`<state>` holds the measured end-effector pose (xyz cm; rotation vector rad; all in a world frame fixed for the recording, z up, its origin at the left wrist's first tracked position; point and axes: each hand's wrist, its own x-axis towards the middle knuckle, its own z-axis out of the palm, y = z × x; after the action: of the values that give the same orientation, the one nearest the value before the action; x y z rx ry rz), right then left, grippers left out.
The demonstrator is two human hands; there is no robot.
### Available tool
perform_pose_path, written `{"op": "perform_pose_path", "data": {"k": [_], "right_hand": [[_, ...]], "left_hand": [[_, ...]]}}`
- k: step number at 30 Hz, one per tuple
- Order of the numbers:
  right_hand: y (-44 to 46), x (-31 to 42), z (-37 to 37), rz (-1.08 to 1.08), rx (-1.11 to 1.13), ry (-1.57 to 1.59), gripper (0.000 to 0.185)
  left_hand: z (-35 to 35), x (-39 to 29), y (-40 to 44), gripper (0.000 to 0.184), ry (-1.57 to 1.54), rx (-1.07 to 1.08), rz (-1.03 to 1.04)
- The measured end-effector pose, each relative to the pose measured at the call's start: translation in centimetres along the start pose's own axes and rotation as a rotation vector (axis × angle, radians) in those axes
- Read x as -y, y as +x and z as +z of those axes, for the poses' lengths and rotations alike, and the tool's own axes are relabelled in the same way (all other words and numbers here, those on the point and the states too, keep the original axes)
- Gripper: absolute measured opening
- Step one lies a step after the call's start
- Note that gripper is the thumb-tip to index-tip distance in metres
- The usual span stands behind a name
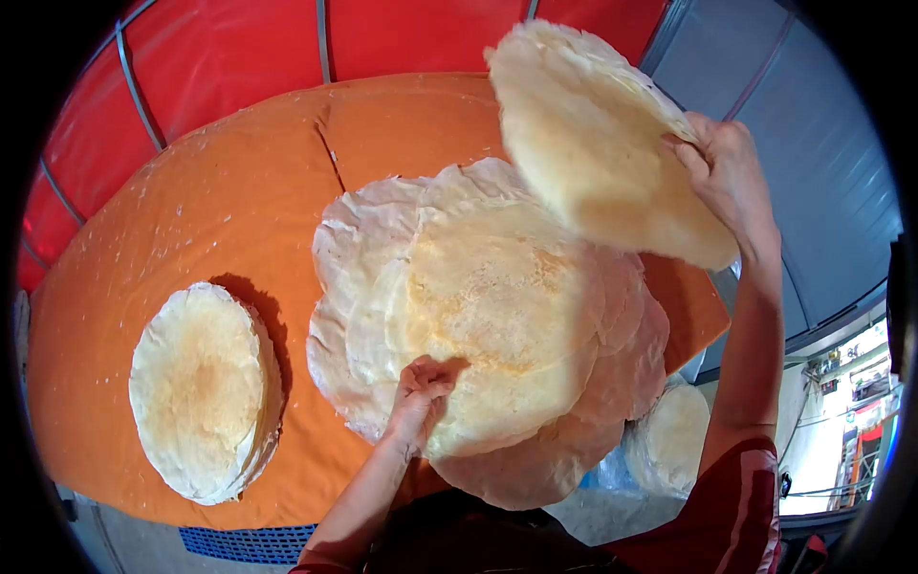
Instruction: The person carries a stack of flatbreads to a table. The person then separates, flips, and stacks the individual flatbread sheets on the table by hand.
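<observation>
My right hand [722, 167] is raised at the upper right, its fingers closed on the edge of a round flatbread stack [602, 143], which hangs tilted above the table. Below it, a broad pile of overlapping thin flatbreads [497, 306] is spread over the orange cloth. My left hand [424, 387] rests at the near left part of this pile, fingers curled together over the bread; whether they pinch a sheet is too small to tell. To the left stands a neat round stack of flatbreads [198, 392], apart from the pile.
An orange cloth [239, 201] covers the table. Red sheeting [229, 48] on metal bars stands behind it, grey sheeting [813, 163] at the right. Wrapped round breads [674, 435] sit below the table's right edge. A blue crate [244, 543] shows at the near left edge.
</observation>
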<state>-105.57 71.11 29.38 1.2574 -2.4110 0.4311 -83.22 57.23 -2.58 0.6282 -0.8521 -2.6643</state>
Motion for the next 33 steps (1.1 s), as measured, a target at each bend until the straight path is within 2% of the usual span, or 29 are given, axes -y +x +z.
{"op": "perform_pose_path", "data": {"k": [2,4,5,6,7,8,9,10,11,12,14,16,18,19,20,21,22,24,25,26,28,29,30,31,33], "right_hand": [[-0.3,0.1,1.0,-0.368,-0.205,-0.296,0.012],[-2.1,-2.4,7.5,-0.199,-0.057,0.497,0.02],[-3.6,-1.4,9.8,-0.251,-0.06,0.299,0.019],[-5.0,-0.4,12.1,-0.304,-0.073,0.103,0.019],[-6.5,-0.1,15.2,-0.256,0.006,0.063,0.016],[-7.7,0.3,17.0,-0.277,0.256,-0.093,0.013],[-9.0,0.4,18.6,-0.287,0.346,-0.083,0.012],[-9.8,0.2,19.8,-0.297,0.433,-0.075,0.012],[-9.5,-0.6,20.1,-0.293,0.43,-0.073,0.012],[-8.3,-1.1,19.1,-0.174,0.39,0.091,0.011],[-6.6,-1.1,15.4,-0.067,0.168,0.162,0.017],[-1.5,-8.6,15.7,-0.063,0.247,0.528,0.015],[1.5,-5.2,10.4,-0.135,0.103,-0.139,0.015],[1.3,-3.3,10.6,-0.136,0.104,-0.138,0.015],[0.4,-1.0,11.0,-0.129,0.074,-0.345,0.011],[-0.7,0.3,11.2,-0.12,0.04,-0.554,0.008],[-2.2,-1.3,13.5,-0.367,0.072,-0.134,0.007],[-5.7,2.0,17.5,-0.331,0.175,-0.214,0.011],[-7.4,3.6,19.4,-0.314,0.228,-0.255,0.013],[-8.9,3.8,21.6,-0.224,0.314,-0.102,0.015],[-10.5,5.0,23.3,-0.13,0.499,-0.088,0.021],[-11.0,5.8,23.3,-0.058,0.53,-0.04,0.024],[-11.5,6.5,23.3,0.015,0.56,0.007,0.028],[-12.5,6.8,24.2,0.011,0.554,0.006,0.028],[-14.4,7.2,26.3,-0.032,0.228,0.004,0.04]], "left_hand": [[-0.8,0.1,0.9,0.047,0.044,0.067,0.074],[0.3,-1.4,1.1,0.042,0.408,-0.259,0.205],[1.0,-2.0,0.5,0.042,0.627,-0.37,0.386],[0.2,-2.4,1.0,0.042,0.627,-0.375,0.385],[-1.4,-2.9,1.7,0.042,0.708,-0.42,0.308],[-2.3,-3.3,2.1,0.043,0.788,-0.465,0.228],[-1.5,-4.2,2.0,0.043,0.793,-0.467,0.226],[-0.2,-5.8,1.7,0.041,0.747,-0.379,0.118],[0.6,-6.8,1.6,0.038,0.701,-0.289,0.013],[-0.3,-6.6,2.7,0.038,0.706,-0.288,0.017],[-3.3,-5.7,5.3,0.038,0.906,-0.371,0.174],[-2.3,-5.2,5.3,0.034,0.87,-0.361,0.187],[-0.2,-4.6,5.6,0.027,0.795,-0.331,0.227],[0.5,-4.2,5.6,0.023,0.755,-0.322,0.241],[0.9,-4.0,5.6,0.02,0.714,-0.315,0.257],[1.3,-4.3,6.1,0.017,0.51,-0.293,0.071],[1.4,-4.5,6.4,0.017,0.509,-0.29,0.075],[1.6,-5.1,6.8,0.015,0.153,-0.254,-0.081],[1.5,-5.7,7.1,0.016,0.154,-0.204,-0.177],[1.6,-5.8,7.2,0.016,0.155,-0.204,-0.168],[1.7,-5.9,7.3,0.021,0.283,-0.097,-0.192],[2.0,-6.1,7.0,0.032,0.2,-0.044,-0.211],[2.3,-6.0,6.7,0.032,0.201,-0.044,-0.205],[2.8,-5.8,6.6,0.038,0.136,0.004,-0.158],[2.7,-5.6,6.8,0.053,0.096,0.097,-0.116]]}}
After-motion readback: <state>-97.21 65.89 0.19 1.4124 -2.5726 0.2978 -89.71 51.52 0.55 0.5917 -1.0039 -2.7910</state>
